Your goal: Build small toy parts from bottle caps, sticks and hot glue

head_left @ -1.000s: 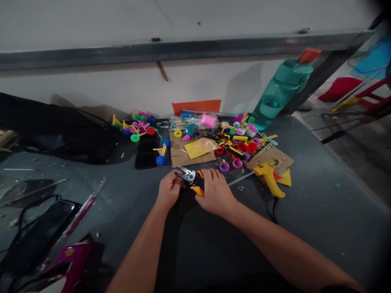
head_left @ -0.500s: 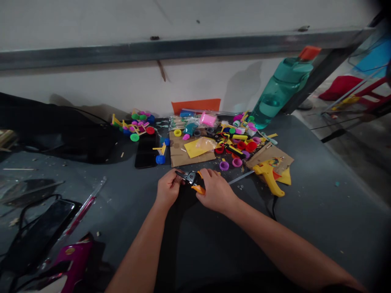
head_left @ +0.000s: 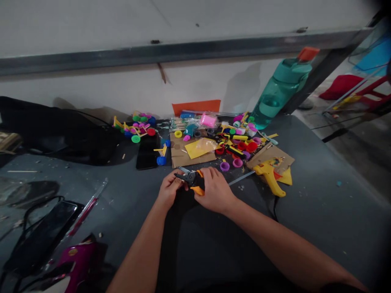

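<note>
My right hand (head_left: 214,190) is wrapped round the orange-and-black handles of a pair of pliers (head_left: 191,178), whose jaws point left and stand apart. Close to the jaws, my left hand (head_left: 170,188) has its fingers pinched together; whatever they hold is too small to name. Both hands are above the dark grey table (head_left: 134,215). Just beyond them lies a cardboard piece (head_left: 180,158) with a yellow sheet (head_left: 195,149) on it. A small stick frame with blue wheels (head_left: 161,160) sits to the left of the cardboard.
Coloured caps (head_left: 237,162) and small parts lie behind my right hand. At the right are a yellow glue gun (head_left: 270,179) and a teal bottle (head_left: 277,91). To the left are a black phone (head_left: 147,152), a black bag (head_left: 67,136) and a magenta tool (head_left: 80,260).
The pliers' jaws have opened wider near my left hand. My left hand has shifted slightly, and the whole view has moved a little.
</note>
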A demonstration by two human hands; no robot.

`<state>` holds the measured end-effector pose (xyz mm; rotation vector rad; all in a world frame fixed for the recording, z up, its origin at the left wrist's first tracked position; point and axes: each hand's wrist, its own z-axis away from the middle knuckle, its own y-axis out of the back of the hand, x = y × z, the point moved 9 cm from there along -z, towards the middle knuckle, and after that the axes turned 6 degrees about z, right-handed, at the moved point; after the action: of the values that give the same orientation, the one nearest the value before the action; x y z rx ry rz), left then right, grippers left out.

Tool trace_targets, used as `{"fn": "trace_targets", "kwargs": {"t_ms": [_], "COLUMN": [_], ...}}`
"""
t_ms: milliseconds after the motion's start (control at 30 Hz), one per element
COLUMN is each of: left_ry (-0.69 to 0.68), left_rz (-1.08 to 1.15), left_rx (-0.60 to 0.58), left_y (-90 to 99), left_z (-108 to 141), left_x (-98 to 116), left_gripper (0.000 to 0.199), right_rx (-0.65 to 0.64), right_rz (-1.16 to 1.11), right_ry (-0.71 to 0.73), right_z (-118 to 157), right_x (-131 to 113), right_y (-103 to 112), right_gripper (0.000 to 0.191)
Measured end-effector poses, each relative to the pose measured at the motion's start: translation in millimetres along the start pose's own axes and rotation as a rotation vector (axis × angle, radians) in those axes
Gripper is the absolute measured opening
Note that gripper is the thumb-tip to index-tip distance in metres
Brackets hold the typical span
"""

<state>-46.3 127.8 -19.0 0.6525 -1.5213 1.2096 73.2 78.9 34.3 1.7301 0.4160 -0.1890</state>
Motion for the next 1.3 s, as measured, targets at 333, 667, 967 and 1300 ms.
{"fn": "trace_targets", "kwargs": {"t_ms": [333,667,967,1300], "left_ry": [0.063,0.058,0.014,0.015], "left_rz": [0.057,-0.026,-0.026,-0.108], "left_rx": [-0.001,-0.002,-0.026,-0.047], "left_y": [2.6,6.2,4.3,4.6], "left_z": [1.2,-0.5,-0.4,0.2], "left_x": [-8.6,-8.8,-5.2,-4.9], "left_gripper": [0.019,0.024,0.02,0.021], "right_rx": [-0.019,-0.136,-0.215,-0.154], "right_rz": [-0.13,-0.168,-0.135,-0.044], "right_ry": [-0.014,-0.024,-0.037,-0.002], "right_z": [2.3,1.5,2.4,2.6], "right_x": [0.0,1.2,4.1,1.3], "right_y": [-3.7,-2.6,-6.0,-0.6], "right_gripper": [0.046,0.041,0.034,0.047]}}
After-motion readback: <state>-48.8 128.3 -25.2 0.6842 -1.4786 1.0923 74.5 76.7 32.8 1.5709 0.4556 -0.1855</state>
